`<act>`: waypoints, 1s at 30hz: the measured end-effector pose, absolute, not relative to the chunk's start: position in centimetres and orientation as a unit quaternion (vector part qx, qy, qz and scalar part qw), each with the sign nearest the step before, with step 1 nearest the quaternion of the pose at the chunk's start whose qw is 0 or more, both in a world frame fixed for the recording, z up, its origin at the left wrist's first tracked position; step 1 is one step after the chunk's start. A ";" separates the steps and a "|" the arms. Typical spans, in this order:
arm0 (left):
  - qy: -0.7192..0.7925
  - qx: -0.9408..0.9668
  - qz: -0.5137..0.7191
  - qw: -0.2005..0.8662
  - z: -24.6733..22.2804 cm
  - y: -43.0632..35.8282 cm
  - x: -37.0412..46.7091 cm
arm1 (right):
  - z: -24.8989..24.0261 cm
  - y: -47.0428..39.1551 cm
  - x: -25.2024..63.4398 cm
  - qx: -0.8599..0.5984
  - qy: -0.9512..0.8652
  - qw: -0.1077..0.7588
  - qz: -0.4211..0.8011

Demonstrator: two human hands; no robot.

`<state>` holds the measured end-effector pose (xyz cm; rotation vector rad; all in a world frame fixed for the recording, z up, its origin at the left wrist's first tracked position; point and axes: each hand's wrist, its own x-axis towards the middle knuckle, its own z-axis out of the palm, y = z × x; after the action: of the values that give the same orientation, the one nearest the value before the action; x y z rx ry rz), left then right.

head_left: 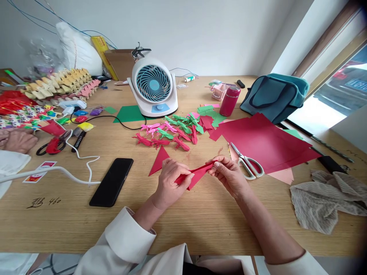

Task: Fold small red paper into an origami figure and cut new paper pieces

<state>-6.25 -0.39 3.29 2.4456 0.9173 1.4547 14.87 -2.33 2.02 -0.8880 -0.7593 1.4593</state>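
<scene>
A folded piece of red paper (197, 176) is stretched between my hands above the front of the table. My left hand (172, 175) pinches its left end, thumb on the near side. The right end is gripped by the thumb and fingers of my right hand (226, 172). Just beyond my left hand lies a red paper triangle (159, 160). Scissors (248, 162) with white handles rest beside my right hand, closed or nearly so. Farther back sits a pile of small folded paper figures (180, 128) in pink, green and red.
Large red sheets (263, 141) lie on the right, near a red flask (230, 101) and a blue bag (272, 97). A white fan (155, 88) stands at the back. Left are a phone (111, 182) and white cable (65, 173). Another person's hands (20, 141) rest at far left.
</scene>
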 end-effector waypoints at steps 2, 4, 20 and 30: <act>0.306 0.815 0.487 0.075 3.4 -0.4 -6.2 | 2.0 -2.3 14.9 -0.376 -0.330 0.593 0.631; 0.306 0.815 0.487 0.076 3.4 -0.4 -6.2 | 1.9 -2.4 14.9 -0.375 -0.333 0.593 0.631; 0.303 0.815 0.487 0.077 3.4 -0.3 -6.3 | 2.0 -2.3 14.9 -0.374 -0.336 0.604 0.619; 0.307 0.815 0.485 0.079 3.5 -0.3 -6.3 | 2.3 -2.3 14.7 -0.398 -0.337 0.597 0.609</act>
<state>-6.27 -0.29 3.45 2.4393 0.9179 1.4518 14.73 -2.34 2.28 -0.9236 -0.7827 1.4136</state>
